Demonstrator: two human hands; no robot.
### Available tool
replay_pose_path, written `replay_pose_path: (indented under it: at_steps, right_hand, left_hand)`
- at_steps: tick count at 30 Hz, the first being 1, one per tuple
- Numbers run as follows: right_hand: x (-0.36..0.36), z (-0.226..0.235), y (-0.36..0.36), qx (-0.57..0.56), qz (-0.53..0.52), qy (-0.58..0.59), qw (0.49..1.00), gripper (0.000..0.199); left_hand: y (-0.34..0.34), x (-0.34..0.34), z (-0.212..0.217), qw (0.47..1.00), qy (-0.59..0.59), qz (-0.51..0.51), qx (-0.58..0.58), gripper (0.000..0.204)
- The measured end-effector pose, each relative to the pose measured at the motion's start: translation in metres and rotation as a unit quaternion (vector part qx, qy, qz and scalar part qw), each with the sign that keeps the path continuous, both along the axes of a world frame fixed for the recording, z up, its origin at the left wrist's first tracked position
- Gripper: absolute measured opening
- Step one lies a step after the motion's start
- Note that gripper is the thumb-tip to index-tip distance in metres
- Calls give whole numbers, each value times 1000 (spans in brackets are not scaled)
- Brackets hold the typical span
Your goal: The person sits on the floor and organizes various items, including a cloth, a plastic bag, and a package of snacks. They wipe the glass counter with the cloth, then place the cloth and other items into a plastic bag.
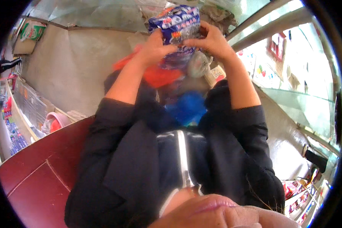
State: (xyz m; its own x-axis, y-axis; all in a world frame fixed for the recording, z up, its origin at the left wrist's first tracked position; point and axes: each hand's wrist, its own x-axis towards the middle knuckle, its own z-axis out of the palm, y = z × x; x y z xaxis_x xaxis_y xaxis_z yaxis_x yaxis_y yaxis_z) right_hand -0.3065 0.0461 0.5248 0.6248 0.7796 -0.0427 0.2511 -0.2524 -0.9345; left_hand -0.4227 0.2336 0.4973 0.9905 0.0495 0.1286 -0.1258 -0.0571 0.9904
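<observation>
Both arms stretch forward, away from my body. A shiny purple-blue printed packet is held upright between my hands. My left hand grips its left side, the thumb lying across the lower front. From the right, my right hand closes on its edge, with the thumb along the front and the fingers behind. Below the packet are a red plastic bag, a blurred blue plastic bag and a clear bag with pale contents. A small printed box shows beside the clear bag.
A dark red tiled surface lies at lower left, with a pink basin behind it. Shelves of packaged goods line the left edge. Glass-fronted cases run along the right. A green-and-white packet sits far left.
</observation>
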Motion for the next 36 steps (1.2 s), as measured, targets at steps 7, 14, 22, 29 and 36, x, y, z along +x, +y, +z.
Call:
replay_pose_path:
  at_steps: [7,14,22,29,36]
  right_hand:
    - [-3,23,-13,133,16,153,979,44]
    - [12,46,-45,241,90,183,949,48]
    - [1,55,-28,387,126,153,900,48]
    - [-2,61,-7,492,146,162,843,51]
    - [-2,55,-17,512,149,196,823,66]
  left_hand:
    - [22,8,1,992,-71,89,-58,39]
    - [39,11,-4,979,34,202,-3,43]
    - [5,1,-32,959,85,-44,267,61]
    - [-5,5,-37,954,-2,-89,287,54]
    - [9,12,-49,992,77,-1,97,59]
